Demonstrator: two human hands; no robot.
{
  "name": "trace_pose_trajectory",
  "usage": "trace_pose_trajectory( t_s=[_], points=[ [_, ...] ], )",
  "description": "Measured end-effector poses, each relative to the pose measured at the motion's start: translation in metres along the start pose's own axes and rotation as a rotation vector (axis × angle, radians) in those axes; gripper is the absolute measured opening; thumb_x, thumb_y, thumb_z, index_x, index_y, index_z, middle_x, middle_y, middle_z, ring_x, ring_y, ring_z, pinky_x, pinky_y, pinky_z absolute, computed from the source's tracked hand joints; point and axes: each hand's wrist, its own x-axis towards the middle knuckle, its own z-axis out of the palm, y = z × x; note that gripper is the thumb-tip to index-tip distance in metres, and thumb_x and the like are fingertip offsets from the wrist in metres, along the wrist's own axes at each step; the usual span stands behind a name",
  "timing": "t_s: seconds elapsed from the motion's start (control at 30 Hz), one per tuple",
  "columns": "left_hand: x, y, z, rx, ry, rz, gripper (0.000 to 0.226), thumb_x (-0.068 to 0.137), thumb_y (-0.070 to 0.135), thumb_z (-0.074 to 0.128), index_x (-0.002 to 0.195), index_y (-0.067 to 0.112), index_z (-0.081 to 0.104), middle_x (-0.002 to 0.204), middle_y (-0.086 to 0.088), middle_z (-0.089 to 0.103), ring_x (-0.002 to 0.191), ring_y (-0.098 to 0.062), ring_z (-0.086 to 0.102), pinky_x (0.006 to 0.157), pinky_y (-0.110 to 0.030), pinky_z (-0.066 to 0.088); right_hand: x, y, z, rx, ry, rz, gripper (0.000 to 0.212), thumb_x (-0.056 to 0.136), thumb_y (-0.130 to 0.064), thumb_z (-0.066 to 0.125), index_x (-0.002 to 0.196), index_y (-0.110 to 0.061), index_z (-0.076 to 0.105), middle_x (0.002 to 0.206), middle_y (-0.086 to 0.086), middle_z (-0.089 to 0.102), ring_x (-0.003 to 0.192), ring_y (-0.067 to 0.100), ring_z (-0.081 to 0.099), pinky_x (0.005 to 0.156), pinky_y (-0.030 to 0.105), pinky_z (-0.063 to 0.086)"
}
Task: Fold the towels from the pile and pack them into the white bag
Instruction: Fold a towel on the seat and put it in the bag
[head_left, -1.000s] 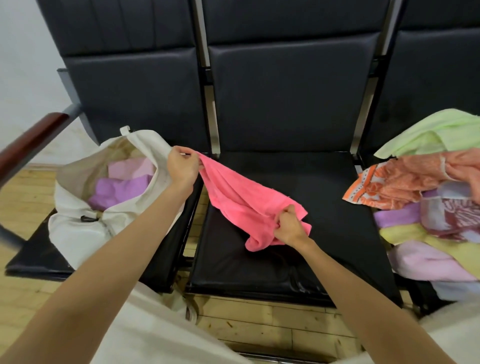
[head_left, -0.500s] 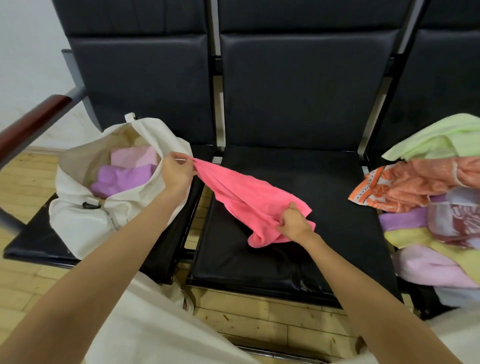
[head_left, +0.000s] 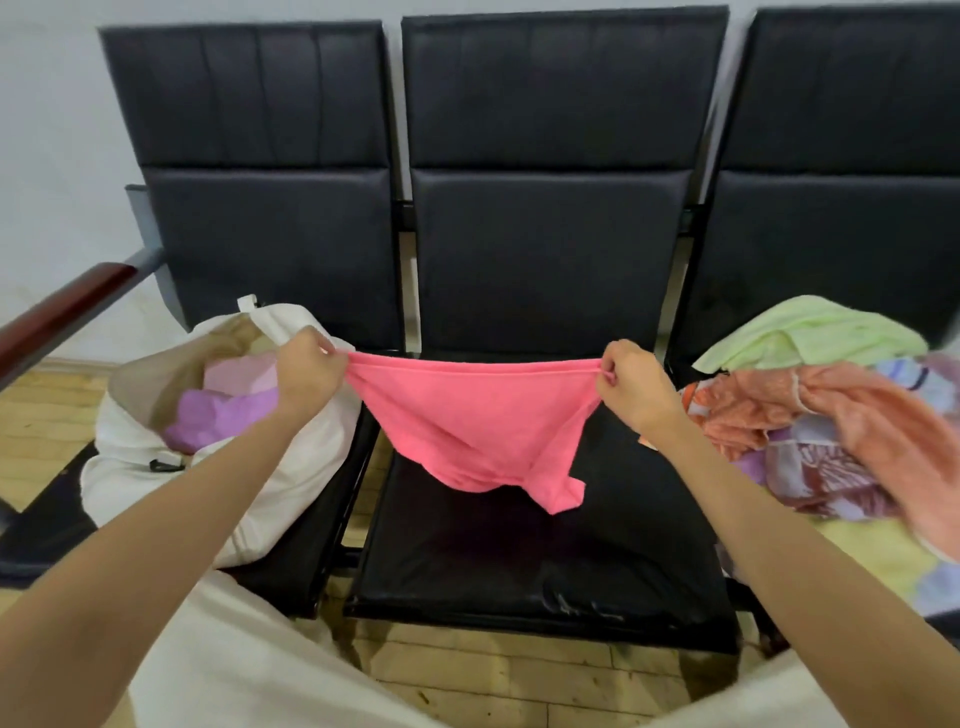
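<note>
Your left hand (head_left: 306, 366) and right hand (head_left: 631, 384) pinch top corners of pink towel (head_left: 467, 421), stretched above middle seat (head_left: 519, 545). White bag (head_left: 156, 467) at 9 o'clock. Risk: thin pinch slips, towel drops crumpled.

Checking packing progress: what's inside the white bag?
In the white bag, a purple towel and a pale pink one show; the left hand and the bag's wall hide anything deeper.

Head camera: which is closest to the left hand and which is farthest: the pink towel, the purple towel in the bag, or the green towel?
From the left hand:
1. Pink towel: pinched in that hand, stretched over the middle seat.
2. Purple towel: just below the hand, inside the white bag on the left seat.
3. Green towel: far right, atop the pile, beyond the right hand.
</note>
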Motion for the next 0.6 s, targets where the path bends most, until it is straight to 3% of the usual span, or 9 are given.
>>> trace_pose_trajectory(
  t_s=[0.1, 0.2, 0.27, 0.33, 0.43, 0.6],
  points=[
    [0.004, 0.035, -0.017, -0.249, 0.151, -0.11, 0.013, 0.083, 0.014, 0.059, 0.092, 0.005, 0.061, 0.091, -0.01, 0.064, 0.091, -0.026, 0.06, 0.083, -0.033, 0.046, 0.003, -0.003, -0.019, 0.063, 0.105, 0.02, 0.016, 0.081, -0.001, 0.053, 0.075, -0.011, 0.043, 0.079, 0.007, 0.05, 0.07, 0.026, 0.051, 0.061, 0.034, 0.039],
    [0.007, 0.072, -0.036, -0.368, 0.238, -0.07, 0.01, 0.084, 0.014, 0.056, 0.091, 0.008, 0.059, 0.076, 0.007, 0.055, 0.083, -0.015, 0.055, 0.076, -0.021, 0.041, 0.006, -0.006, -0.038, 0.129, 0.222, 0.024, 0.013, 0.081, 0.0, 0.052, 0.079, -0.011, 0.045, 0.078, 0.005, 0.053, 0.07, 0.027, 0.054, 0.061, 0.038, 0.042],
    [0.008, 0.09, -0.046, -0.432, 0.295, -0.036, 0.002, 0.084, 0.015, 0.055, 0.083, 0.015, 0.054, 0.072, 0.013, 0.05, 0.073, -0.008, 0.052, 0.066, -0.01, 0.038, 0.006, -0.007, -0.051, 0.163, 0.285, 0.027, 0.011, 0.086, -0.002, 0.051, 0.094, -0.009, 0.05, 0.086, 0.006, 0.058, 0.078, 0.027, 0.058, 0.065, 0.036, 0.043],
    [0.004, 0.104, -0.056, -0.478, 0.36, 0.025, 0.016, 0.085, 0.013, 0.054, 0.074, 0.023, 0.047, 0.07, 0.014, 0.048, 0.065, -0.002, 0.047, 0.062, -0.004, 0.036, 0.006, -0.011, -0.062, 0.132, 0.326, 0.004, 0.024, 0.09, -0.005, 0.051, 0.114, -0.006, 0.054, 0.103, 0.01, 0.06, 0.088, 0.029, 0.06, 0.073, 0.037, 0.046],
    [0.002, 0.112, -0.066, -0.485, 0.44, 0.13, 0.01, 0.084, 0.012, 0.053, 0.078, 0.019, 0.048, 0.067, 0.015, 0.047, 0.062, 0.001, 0.047, 0.062, -0.005, 0.035, 0.003, -0.016, -0.074, 0.076, 0.364, -0.067, 0.022, 0.094, -0.012, 0.049, 0.111, -0.004, 0.061, 0.106, 0.013, 0.053, 0.083, 0.031, 0.059, 0.069, 0.042, 0.048],
    [0.002, 0.109, -0.071, -0.493, 0.512, 0.145, 0.003, 0.083, 0.012, 0.053, 0.085, 0.013, 0.051, 0.066, 0.015, 0.047, 0.06, 0.001, 0.046, 0.065, -0.011, 0.034, -0.003, -0.018, -0.082, 0.13, 0.413, -0.123, 0.016, 0.095, -0.012, 0.05, 0.103, -0.007, 0.063, 0.099, 0.007, 0.052, 0.076, 0.017, 0.053, 0.063, 0.032, 0.041]
  ],
)
